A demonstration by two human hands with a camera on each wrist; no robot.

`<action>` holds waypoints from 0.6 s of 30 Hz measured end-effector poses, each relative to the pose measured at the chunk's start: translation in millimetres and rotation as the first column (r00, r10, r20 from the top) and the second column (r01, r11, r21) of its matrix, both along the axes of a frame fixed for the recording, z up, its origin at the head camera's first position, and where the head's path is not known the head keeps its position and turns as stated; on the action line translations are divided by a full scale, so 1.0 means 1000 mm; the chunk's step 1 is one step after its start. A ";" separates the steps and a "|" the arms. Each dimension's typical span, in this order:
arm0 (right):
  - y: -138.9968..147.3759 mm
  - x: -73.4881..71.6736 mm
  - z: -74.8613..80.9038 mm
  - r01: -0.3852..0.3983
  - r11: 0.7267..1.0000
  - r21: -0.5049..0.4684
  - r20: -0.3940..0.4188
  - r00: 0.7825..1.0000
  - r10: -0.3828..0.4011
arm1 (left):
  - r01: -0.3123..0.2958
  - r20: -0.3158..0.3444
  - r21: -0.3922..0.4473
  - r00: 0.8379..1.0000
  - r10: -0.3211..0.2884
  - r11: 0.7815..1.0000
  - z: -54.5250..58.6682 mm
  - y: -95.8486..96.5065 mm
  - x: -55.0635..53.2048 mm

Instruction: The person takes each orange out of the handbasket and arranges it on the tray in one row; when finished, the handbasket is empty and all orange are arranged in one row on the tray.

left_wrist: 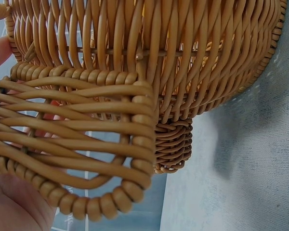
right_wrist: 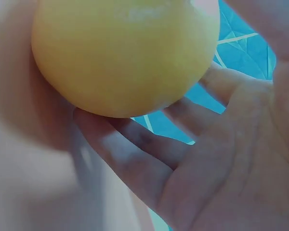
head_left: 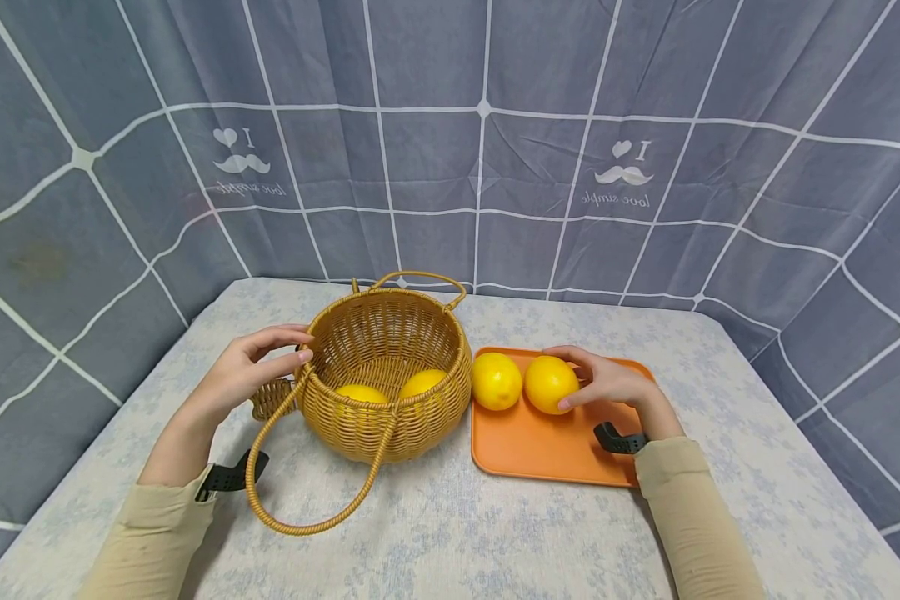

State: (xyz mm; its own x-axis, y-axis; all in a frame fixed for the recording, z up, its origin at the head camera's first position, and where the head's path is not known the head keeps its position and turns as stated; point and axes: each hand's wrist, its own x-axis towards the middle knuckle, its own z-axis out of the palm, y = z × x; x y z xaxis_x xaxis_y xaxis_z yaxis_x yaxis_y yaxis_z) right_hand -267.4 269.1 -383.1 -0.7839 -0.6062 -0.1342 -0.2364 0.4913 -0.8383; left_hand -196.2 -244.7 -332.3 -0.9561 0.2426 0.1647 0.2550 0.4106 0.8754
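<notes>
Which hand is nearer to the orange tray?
Right. The right hand is over the orange tray, holding a yellow fruit; the left hand is at the basket, farther left.

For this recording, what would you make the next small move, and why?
I'd probably lift the yellow fruit clear of the orange tray, toward the wicker basket: the right hand already holds that fruit, two similar fruits lie inside the basket, and the left hand touches its rim.

Inner fruits (head_left: 363,393) partly hidden behind basket (head_left: 431,427); held fruit (right_wrist: 125,62) cut off by right wrist view's top edge.
</notes>
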 end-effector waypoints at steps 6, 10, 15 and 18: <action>-0.001 0.000 -0.002 -0.009 1.000 0.010 -0.003 1.000 0.009 | -0.003 -0.001 -0.003 1.000 0.003 1.000 0.000 0.000 0.000; -0.002 -0.001 -0.004 0.005 0.999 0.038 -0.023 1.000 -0.004 | -0.003 -0.002 -0.005 1.000 0.003 1.000 0.000 0.000 -0.001; -0.004 0.000 -0.004 0.025 0.997 0.073 -0.036 0.999 -0.022 | -0.001 -0.003 -0.005 1.000 0.001 1.000 0.000 0.000 -0.001; -0.004 0.001 -0.003 0.018 0.997 0.078 -0.042 0.999 -0.015 | 0.000 -0.003 -0.004 1.000 0.000 1.000 0.000 0.000 -0.001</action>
